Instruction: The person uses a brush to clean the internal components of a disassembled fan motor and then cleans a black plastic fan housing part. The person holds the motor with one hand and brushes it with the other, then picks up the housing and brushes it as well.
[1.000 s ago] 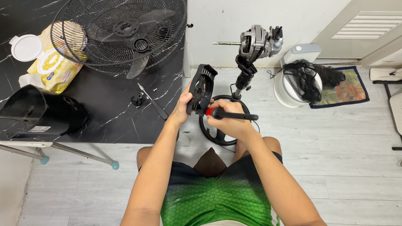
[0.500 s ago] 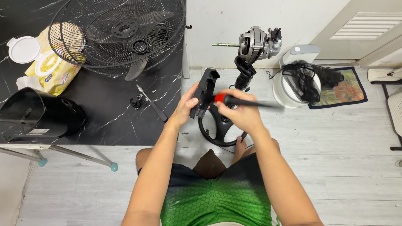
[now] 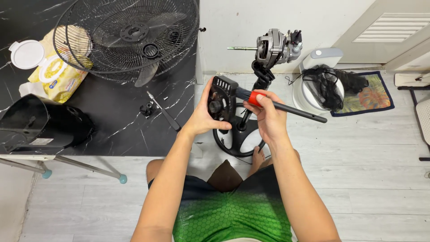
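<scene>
Above the person's lap, just in front of the stripped fan stand [image 3: 264, 67], the left hand [image 3: 204, 117] holds a black plastic fan housing [image 3: 221, 104] upright, its vented face turned toward the camera. The left grip is closed on it — thumb across the lower front edge, fingers wrapped behind its left side. The right hand [image 3: 268, 117] is pressed together around a brush [image 3: 277, 105] with a red collar and a long black handle; the handle runs out to the right, past the grip, while the bristle end touches the housing's upper right edge. So the housing sits between the two hands, the brush reaching it from the right. On the black marbled worktop [image 3: 112, 121] to the left lie a wire fan guard [image 3: 127, 38], a yellow wipes pack [image 3: 56, 74] and a black cover [image 3: 40, 125].
</scene>
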